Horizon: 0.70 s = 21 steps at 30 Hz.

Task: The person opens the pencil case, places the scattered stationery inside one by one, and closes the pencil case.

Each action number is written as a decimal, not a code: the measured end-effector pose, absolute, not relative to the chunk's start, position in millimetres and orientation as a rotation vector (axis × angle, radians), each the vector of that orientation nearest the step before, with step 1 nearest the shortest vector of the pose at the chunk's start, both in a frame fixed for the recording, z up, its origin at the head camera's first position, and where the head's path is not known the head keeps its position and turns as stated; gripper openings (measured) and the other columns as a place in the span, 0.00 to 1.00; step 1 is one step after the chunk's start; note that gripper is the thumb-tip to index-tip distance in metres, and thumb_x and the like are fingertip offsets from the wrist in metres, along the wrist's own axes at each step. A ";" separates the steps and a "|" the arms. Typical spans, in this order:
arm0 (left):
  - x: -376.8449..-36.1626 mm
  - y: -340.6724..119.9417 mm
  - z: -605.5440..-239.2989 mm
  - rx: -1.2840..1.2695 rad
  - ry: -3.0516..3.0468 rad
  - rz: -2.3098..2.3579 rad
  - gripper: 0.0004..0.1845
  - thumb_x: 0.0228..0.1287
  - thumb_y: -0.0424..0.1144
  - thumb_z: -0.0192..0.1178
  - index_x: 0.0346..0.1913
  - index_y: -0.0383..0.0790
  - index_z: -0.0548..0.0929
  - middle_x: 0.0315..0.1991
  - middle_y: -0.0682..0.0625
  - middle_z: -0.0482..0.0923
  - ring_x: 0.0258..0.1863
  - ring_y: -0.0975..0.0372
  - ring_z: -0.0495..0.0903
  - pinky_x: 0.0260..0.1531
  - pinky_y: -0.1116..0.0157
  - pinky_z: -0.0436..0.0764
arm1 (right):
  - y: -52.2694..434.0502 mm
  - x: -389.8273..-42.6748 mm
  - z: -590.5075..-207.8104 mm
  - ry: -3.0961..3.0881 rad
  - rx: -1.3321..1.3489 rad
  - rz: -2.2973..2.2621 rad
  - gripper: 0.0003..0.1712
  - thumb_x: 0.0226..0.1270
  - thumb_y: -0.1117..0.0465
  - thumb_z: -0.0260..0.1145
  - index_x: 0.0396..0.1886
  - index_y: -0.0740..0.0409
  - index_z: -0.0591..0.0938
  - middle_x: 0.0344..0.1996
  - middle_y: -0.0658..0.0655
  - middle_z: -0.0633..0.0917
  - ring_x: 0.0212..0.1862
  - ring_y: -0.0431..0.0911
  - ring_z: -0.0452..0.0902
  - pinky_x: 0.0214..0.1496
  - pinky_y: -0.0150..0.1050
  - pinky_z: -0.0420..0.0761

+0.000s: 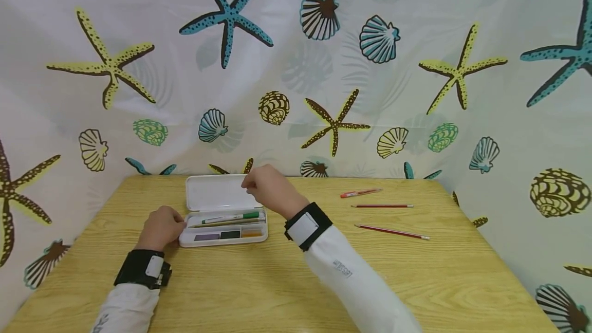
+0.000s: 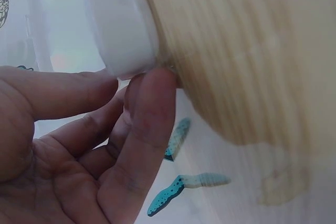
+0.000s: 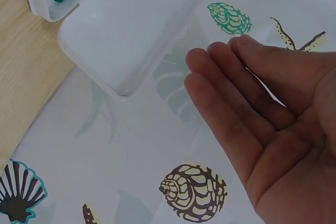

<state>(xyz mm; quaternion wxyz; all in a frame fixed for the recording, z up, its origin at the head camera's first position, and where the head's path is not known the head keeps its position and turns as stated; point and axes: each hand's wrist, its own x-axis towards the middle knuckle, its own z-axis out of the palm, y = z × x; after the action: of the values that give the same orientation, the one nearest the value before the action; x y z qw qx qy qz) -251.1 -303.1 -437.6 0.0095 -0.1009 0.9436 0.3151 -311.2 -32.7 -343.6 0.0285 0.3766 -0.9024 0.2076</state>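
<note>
A white hinged case (image 1: 188, 243) lies on the wooden table with its lid (image 1: 217, 194) up and leaning back. In it are a green-capped marker (image 1: 250, 215), a thin gold-coloured stick (image 1: 217, 223) and coloured blocks: purple (image 1: 206, 237), dark (image 1: 230, 235) and orange (image 1: 252, 233). My left hand (image 1: 162, 227) grips the case's left end; in the left wrist view the thumb and a finger meet at its corner. My right hand (image 1: 273, 191) hovers by the lid's right side. In the right wrist view its fingers (image 3: 226, 124) are slightly bent, apart from the lid, and hold nothing.
On the table to the right lie an orange pen (image 1: 361, 193) and two red pencils, one further back (image 1: 382, 206) and one nearer (image 1: 393, 232). A white curtain (image 1: 287, 76) printed with starfish and shells hangs behind the table and along its sides.
</note>
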 end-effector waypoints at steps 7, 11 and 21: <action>-252.1 -303.1 -438.0 -0.316 2.939 0.981 0.12 0.70 0.32 0.60 0.41 0.21 0.85 0.29 0.40 0.82 0.22 0.57 0.80 0.22 0.64 0.77 | -11.0 -302.6 -329.0 -2.762 1.129 0.633 0.09 0.70 0.65 0.70 0.47 0.60 0.91 0.43 0.55 0.89 0.43 0.45 0.85 0.48 0.36 0.82; -251.9 -302.3 -436.0 -0.322 2.939 0.978 0.12 0.70 0.32 0.60 0.41 0.21 0.85 0.29 0.39 0.82 0.23 0.56 0.81 0.23 0.64 0.77 | 4.2 -300.8 -326.3 -2.743 1.133 0.606 0.07 0.69 0.65 0.71 0.44 0.60 0.91 0.40 0.55 0.90 0.42 0.45 0.85 0.47 0.38 0.82; -249.4 -302.6 -436.8 -0.306 2.950 0.976 0.12 0.69 0.32 0.60 0.40 0.20 0.84 0.29 0.40 0.82 0.21 0.57 0.81 0.22 0.64 0.78 | 39.5 -297.3 -327.9 -2.779 1.037 0.576 0.06 0.68 0.64 0.72 0.43 0.60 0.91 0.40 0.55 0.90 0.43 0.47 0.86 0.48 0.41 0.83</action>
<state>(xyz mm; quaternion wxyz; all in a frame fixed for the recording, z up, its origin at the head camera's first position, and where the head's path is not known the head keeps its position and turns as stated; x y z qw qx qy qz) -249.4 -302.6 -436.8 0.0098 -0.0980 0.9447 0.3127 -297.3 39.5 -327.9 0.0598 0.3426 -0.9181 0.1901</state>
